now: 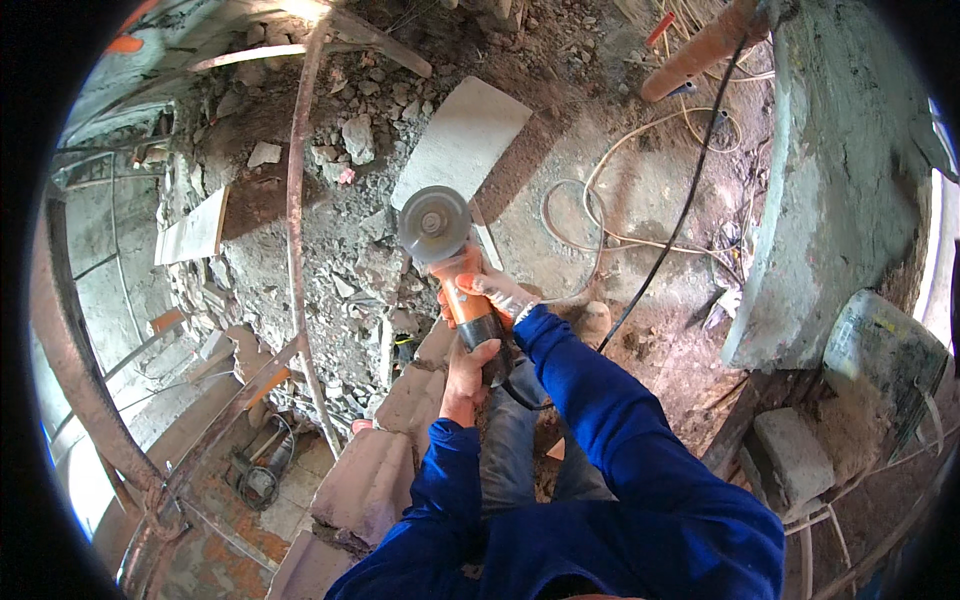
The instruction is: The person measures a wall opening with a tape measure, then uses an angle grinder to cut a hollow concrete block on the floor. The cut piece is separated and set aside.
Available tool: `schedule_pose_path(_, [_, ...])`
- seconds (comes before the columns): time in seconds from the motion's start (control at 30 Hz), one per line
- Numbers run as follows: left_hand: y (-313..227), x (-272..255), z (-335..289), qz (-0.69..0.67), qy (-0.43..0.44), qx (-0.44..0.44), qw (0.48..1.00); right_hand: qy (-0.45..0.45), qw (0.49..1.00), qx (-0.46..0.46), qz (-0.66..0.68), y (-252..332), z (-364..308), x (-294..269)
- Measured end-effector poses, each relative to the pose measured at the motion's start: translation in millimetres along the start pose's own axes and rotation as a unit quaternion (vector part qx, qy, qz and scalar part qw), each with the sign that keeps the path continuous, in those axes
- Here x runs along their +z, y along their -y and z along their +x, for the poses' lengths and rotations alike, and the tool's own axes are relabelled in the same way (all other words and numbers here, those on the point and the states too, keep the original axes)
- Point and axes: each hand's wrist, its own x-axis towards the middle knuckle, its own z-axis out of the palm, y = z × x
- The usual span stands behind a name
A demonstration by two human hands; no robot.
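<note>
We see the ground (630,220) below us, bare and dusty toward its right edge and covered in rubble toward its left. Along that right edge rises a grey concrete wall (840,190); at the near left, a row of pale blocks (370,475) forms a stepped border. A flat pale slab (465,140) lies toward the far edge of the ground, with a beige hose (590,190) looped to its right. Nearer the near right corner sits a grey block (792,455).

Our angle grinder (467,300), orange and black, is up in our hands over the ground, just right of the block row, its head pointing away from us. Our right hand (497,292), in a white-and-orange glove, has its fingers wrapped around the front of the body; our left hand (467,372), bare, grasps the rear. The round grey disc (432,222) overlaps the slab's near end in view; we cannot tell whether they touch.
</note>
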Motion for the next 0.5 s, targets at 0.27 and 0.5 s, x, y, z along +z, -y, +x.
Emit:
schedule_pose_path(0.27, [56.9, 35.6, 40.1, 0.34, -0.253, 0.131, 0.896, -0.241, 0.737, 0.047, -0.629, 14.0, -24.8, -4.1])
schedule_pose_path(0.5, [76.9, -15.4, 38.4, 0.069, -0.006, 0.012, 0.997, -0.247, 0.797, 0.054, -0.548, 2.2, -36.0, -47.9])
